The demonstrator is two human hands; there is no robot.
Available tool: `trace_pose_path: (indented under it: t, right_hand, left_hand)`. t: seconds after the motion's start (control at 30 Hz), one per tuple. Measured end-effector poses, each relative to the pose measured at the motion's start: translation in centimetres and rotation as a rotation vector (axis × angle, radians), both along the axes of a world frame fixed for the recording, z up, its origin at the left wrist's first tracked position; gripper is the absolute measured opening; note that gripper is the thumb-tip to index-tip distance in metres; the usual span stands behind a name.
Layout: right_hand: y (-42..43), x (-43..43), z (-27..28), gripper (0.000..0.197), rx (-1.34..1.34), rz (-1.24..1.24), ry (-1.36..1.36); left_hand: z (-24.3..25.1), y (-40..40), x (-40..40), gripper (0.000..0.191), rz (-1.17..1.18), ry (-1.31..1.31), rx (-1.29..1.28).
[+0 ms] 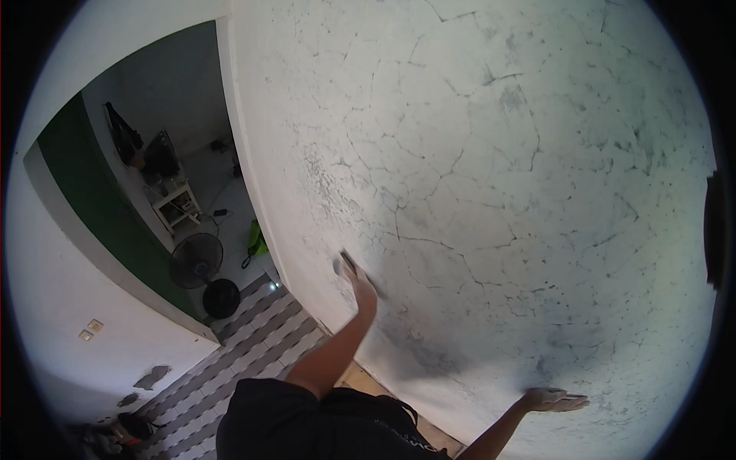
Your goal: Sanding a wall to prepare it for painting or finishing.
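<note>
My left hand [359, 287] grips a small flat dark-edged pad [348, 260], perhaps a sanding block, and holds it against the white plastered wall [437, 201]. The palm hides most of the pad. Grey cracks branch across the wall, with rough scuffed patches near the pad and a smudged grey area lower down. Farther right and lower, my right hand [555, 400] rests at the wall with fingers stretched out. Nothing shows in it, and pale dust appears to coat its fingers.
On the left, a doorway with a green door [109, 184] leads to another room. A standing fan [198, 261], a small white shelf [177, 206] and a bright green bag [257, 238] are there. Striped floor tiles [253, 328] run below. A dark object [713, 230] sits at the right edge.
</note>
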State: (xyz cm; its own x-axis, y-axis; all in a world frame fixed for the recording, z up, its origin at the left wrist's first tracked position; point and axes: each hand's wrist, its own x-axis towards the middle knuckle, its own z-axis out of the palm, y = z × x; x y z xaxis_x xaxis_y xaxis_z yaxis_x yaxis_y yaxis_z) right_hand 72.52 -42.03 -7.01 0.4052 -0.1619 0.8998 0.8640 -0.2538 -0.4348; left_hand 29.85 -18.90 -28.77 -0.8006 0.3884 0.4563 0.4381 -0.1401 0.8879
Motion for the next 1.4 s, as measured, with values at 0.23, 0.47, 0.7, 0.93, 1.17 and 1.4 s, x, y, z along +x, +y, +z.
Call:
trace_pose_path:
  t: [0.23, 0.47, 0.7, 0.93, 1.17, 1.4]
  right_hand:
    - [-0.6, 2.0, -1.3, 0.071, -0.025, -0.023, -0.022]
    - [-1.2, 2.4, -1.3, 0.066, 0.012, 0.006, 0.007]
    - [-1.6, 3.7, -2.5, 0.07, -0.036, -0.07, -0.043]
    - [-1.7, 3.7, -2.6, 0.067, -0.044, -0.084, -0.041]
    - [-1.8, 3.2, -1.9, 0.068, -0.042, -0.115, -0.054]
    - [-1.5, 3.6, -2.3, 0.068, -0.043, -0.098, -0.067]
  left_hand:
    - [7.4, 0.4, -0.6, 0.058, -0.179, -0.133, -0.102]
    - [14.0, 1.0, -2.0, 0.058, -0.245, -0.334, 0.074]
    - [16.5, 1.8, 0.0, 0.051, -0.293, -0.128, 0.206]
    - [29.4, 6.8, -9.7, 0.053, -0.232, -0.165, 0.247]
    - [30.7, 8.1, -11.1, 0.051, -0.181, 0.064, 0.355]
    - [26.3, 7.4, -9.6, 0.05, -0.195, 0.126, 0.472]
